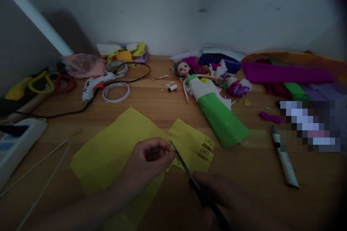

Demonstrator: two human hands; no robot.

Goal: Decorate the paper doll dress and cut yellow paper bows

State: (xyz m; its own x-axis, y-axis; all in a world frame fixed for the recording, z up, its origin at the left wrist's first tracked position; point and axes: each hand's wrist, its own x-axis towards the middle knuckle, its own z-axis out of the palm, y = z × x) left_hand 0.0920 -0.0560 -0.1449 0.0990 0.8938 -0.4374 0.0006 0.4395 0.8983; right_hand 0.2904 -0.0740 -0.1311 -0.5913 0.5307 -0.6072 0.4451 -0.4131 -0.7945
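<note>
My right hand (217, 191) grips a pair of dark scissors (187, 169), with the narrow blades pointing up and left. Close beside the blade tips, my left hand (151, 155) is closed in a pinch of thumb and forefinger; what lies between them is too small or hidden to make out. Beneath the scissors is a small yellow paper piece (187, 133) with several black bow-like outlines drawn on its right part, and a cut-out gap among them. A larger yellow sheet (108, 148) spreads under my left hand and forearm.
A doll (184, 68) in a green and white paper dress (219, 119) lies beyond the yellow piece. At left are a glue gun (94, 85) with its cord, a tape roll (116, 92) and a power strip (24, 148). A marker (286, 158) rests at right.
</note>
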